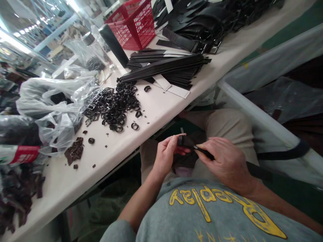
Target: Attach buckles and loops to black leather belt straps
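Over my lap, both hands are closed on a black leather belt strap [188, 142]. My left hand [165, 153] pinches its thick, folded-looking end between thumb and fingers. Close by on the right, my right hand [224, 161] grips the strap, thumb pointing left. A small shiny spot shows between the hands; I cannot make out whether it is metal. A dark band passes out behind my right wrist. On the table to the left lies a heap of black belt loops [118, 104], mixed with small metal buckle frames [96, 106].
Stacked black strips [164, 67] and pale strips [174, 89] lie on the white table [133, 148]. Behind them are a red basket [136, 27] and buckled belts [202, 23]. Plastic bags [58, 101] and brown pieces [75, 150] stand left. A white covered rail [262, 114] runs right.
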Demonstrator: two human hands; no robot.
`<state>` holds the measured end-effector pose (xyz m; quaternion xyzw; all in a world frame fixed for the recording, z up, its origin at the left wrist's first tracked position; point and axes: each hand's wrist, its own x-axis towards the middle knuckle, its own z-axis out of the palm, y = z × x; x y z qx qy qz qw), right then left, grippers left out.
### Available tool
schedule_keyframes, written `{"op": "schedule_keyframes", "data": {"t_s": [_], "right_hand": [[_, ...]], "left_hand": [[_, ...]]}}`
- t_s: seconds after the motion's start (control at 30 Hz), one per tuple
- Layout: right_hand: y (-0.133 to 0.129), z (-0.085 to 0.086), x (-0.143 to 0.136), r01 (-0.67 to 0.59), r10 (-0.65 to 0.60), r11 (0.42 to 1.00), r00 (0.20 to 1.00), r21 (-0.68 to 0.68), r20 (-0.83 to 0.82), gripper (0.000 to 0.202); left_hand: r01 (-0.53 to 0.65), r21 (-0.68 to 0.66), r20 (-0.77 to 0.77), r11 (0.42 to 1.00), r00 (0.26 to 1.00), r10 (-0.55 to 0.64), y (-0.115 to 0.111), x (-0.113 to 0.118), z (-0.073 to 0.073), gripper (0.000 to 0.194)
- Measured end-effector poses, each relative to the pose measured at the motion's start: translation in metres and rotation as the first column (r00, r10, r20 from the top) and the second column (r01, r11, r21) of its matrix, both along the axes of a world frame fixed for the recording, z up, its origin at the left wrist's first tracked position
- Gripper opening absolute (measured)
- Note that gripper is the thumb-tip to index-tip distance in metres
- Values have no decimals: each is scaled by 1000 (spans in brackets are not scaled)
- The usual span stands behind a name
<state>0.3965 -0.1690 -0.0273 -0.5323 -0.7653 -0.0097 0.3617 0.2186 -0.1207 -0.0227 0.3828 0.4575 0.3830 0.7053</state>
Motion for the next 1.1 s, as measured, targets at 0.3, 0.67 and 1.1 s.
{"op": "schedule_keyframes", "data": {"t_s": [0.3, 0.67, 1.1], "right_hand": [[-4, 1, -2, -36, 30, 998, 993, 55, 110, 16], [-7, -2, 2, -67, 67, 998, 989, -5, 134, 19], [-13, -10, 9, -250, 250, 964, 968, -91, -7, 18]], "left_hand": [[21, -137, 42, 990, 999, -15, 4, 2, -10, 51], [134, -285, 139, 949, 986, -97, 2, -1, -12, 47], [420, -165, -21, 893, 903, -429, 1, -12, -4, 47]]}}
